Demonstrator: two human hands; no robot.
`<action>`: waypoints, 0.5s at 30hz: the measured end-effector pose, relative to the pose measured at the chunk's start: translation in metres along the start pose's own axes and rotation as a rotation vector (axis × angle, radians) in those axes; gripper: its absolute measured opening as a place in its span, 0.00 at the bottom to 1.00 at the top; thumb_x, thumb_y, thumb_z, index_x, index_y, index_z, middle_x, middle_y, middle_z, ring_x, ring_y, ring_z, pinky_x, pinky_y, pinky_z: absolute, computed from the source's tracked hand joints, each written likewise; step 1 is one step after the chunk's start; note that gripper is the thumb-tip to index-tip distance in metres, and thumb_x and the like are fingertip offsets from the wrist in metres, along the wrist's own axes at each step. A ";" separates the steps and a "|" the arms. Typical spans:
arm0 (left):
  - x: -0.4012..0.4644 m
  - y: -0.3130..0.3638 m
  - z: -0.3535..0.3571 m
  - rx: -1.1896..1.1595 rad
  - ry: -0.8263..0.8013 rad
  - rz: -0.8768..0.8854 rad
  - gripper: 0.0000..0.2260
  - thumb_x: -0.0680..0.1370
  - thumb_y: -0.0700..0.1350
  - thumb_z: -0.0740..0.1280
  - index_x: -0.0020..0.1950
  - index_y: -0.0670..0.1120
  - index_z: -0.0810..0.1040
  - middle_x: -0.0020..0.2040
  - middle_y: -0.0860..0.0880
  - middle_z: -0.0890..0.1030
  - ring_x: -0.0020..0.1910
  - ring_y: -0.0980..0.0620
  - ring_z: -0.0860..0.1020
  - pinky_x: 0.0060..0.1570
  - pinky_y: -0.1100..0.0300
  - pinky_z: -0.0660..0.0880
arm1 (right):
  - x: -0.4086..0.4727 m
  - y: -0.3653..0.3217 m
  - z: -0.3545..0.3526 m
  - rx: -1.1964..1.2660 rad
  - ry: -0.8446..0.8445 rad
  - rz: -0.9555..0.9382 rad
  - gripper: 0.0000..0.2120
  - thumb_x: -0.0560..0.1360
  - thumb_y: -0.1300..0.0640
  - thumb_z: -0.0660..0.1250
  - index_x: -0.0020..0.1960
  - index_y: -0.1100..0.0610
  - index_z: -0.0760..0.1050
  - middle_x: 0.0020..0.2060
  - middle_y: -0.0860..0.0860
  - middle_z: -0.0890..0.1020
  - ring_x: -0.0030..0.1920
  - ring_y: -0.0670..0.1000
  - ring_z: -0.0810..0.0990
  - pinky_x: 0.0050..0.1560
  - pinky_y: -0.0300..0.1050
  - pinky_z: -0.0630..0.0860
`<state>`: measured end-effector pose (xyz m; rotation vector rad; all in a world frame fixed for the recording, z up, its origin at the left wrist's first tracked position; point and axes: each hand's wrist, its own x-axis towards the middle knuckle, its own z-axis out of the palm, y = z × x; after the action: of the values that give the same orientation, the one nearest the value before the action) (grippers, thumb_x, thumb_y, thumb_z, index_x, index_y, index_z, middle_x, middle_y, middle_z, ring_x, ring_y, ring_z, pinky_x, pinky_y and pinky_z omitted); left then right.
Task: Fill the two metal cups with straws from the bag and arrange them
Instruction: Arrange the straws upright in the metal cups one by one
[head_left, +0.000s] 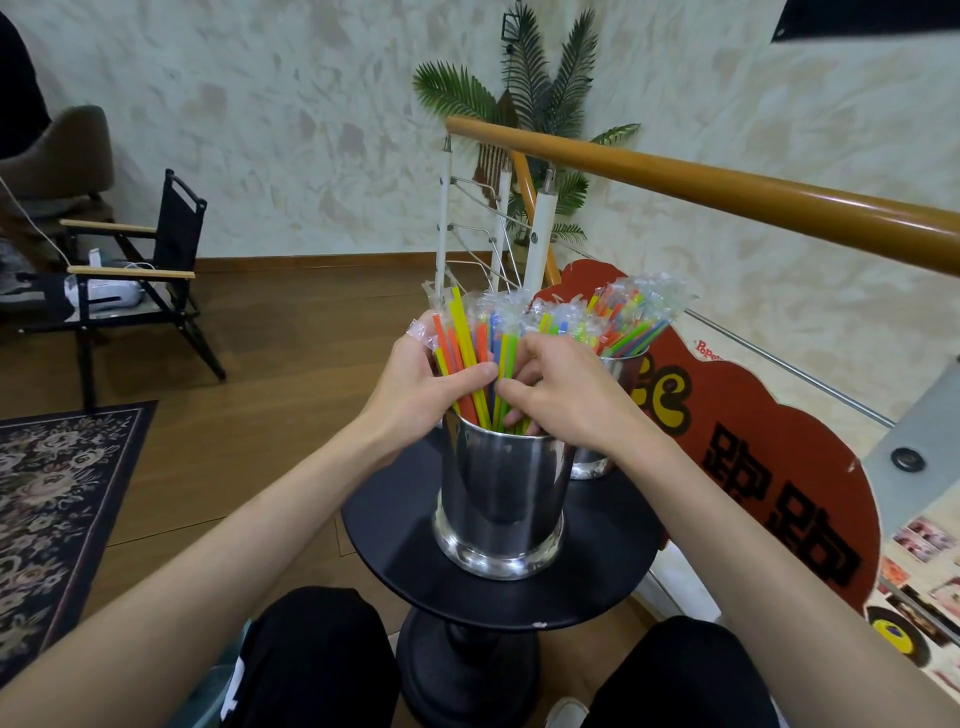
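A shiny metal cup (501, 499) stands near the front of a small round black table (395, 545). It holds several wrapped straws (470, 343) in orange, yellow, green and blue, standing upright. My left hand (426, 384) curls round the left side of the bundle just above the rim. My right hand (561, 389) grips the bundle from the right, fingers dug in among the straws. Behind and to the right, a second metal cup (621, 374), mostly hidden by my right hand, holds another bunch of straws (628, 317). No bag is in view.
A red sign (769, 467) with black characters leans behind the table on the right. A wooden handrail (727, 192) crosses above it. A black folding chair (150, 270) and a patterned rug (47, 499) lie to the left. My knees (311, 654) sit below the table.
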<state>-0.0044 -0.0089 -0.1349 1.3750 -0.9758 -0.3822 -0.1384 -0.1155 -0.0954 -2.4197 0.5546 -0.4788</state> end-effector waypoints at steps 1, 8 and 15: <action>0.000 0.000 0.000 -0.002 0.000 -0.002 0.19 0.75 0.41 0.75 0.64 0.42 0.77 0.51 0.50 0.86 0.51 0.53 0.85 0.50 0.60 0.82 | 0.000 0.000 0.000 -0.001 0.000 -0.001 0.09 0.81 0.59 0.68 0.45 0.52 0.69 0.36 0.50 0.84 0.33 0.43 0.85 0.30 0.36 0.78; 0.000 0.001 0.001 0.015 0.011 0.004 0.19 0.74 0.41 0.76 0.63 0.41 0.78 0.51 0.49 0.86 0.50 0.53 0.85 0.51 0.59 0.82 | -0.002 0.000 -0.001 -0.008 0.008 -0.001 0.10 0.81 0.60 0.68 0.44 0.52 0.69 0.36 0.50 0.84 0.33 0.43 0.85 0.30 0.36 0.78; -0.006 0.008 0.003 -0.017 -0.018 0.037 0.20 0.69 0.48 0.78 0.58 0.44 0.79 0.50 0.44 0.85 0.47 0.50 0.85 0.46 0.60 0.81 | -0.004 0.004 0.002 0.023 0.034 -0.076 0.05 0.76 0.57 0.75 0.45 0.57 0.81 0.34 0.49 0.85 0.33 0.44 0.85 0.29 0.33 0.75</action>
<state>-0.0126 -0.0044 -0.1301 1.3389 -1.0097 -0.3752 -0.1422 -0.1152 -0.1002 -2.4216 0.4712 -0.5566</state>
